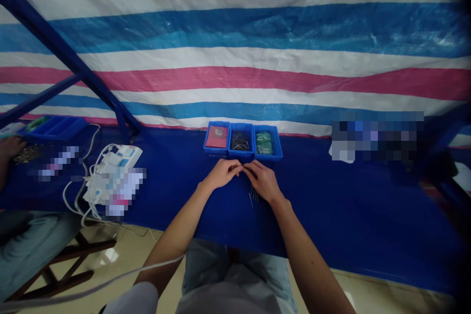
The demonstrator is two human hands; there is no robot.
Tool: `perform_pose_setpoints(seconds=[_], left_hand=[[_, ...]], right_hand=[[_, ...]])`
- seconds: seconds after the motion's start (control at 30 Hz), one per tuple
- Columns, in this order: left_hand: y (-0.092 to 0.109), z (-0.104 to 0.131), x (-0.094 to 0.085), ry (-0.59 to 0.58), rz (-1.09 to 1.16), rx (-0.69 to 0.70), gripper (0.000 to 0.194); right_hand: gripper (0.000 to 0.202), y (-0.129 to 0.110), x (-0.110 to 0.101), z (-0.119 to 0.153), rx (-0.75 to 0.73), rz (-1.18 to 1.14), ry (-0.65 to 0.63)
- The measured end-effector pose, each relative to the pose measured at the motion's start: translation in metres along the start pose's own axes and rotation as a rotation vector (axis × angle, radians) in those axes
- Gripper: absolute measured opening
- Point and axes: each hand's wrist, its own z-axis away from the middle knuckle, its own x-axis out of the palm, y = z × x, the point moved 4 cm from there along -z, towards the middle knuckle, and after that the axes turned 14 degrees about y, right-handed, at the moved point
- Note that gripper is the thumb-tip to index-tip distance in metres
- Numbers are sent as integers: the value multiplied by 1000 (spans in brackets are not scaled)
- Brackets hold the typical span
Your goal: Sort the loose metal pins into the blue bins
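My left hand (223,173) and my right hand (260,177) meet fingertip to fingertip over the blue table, just in front of three blue bins. The fingers of both are closed in a pinch; what they hold is too small and hidden to name. Several thin metal pins (254,195) lie on the table beside and partly under my right hand. The left bin holds a pink item (216,137), the middle one a heap of dark metal pins (241,141), the right one green and clear small packets (264,143).
White power strips with cables (114,167) lie on the table (169,167) to the left. Further left, another person's hand (13,147) is near small brass-coloured parts (27,153) and a blue tray (59,127). Blurred items stand at the right; a striped sheet (235,78) hangs behind.
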Motion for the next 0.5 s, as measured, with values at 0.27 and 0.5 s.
perform_pose_setpoints(seconds=[0.27,0.5], left_hand=[[2,0,0,-10,12,-2,27],[5,0,-1,-1,22,17,27]], right_hand=[[26,0,1,0,-37,47,-26],[25,-2,1,-1,-30,67,-58]])
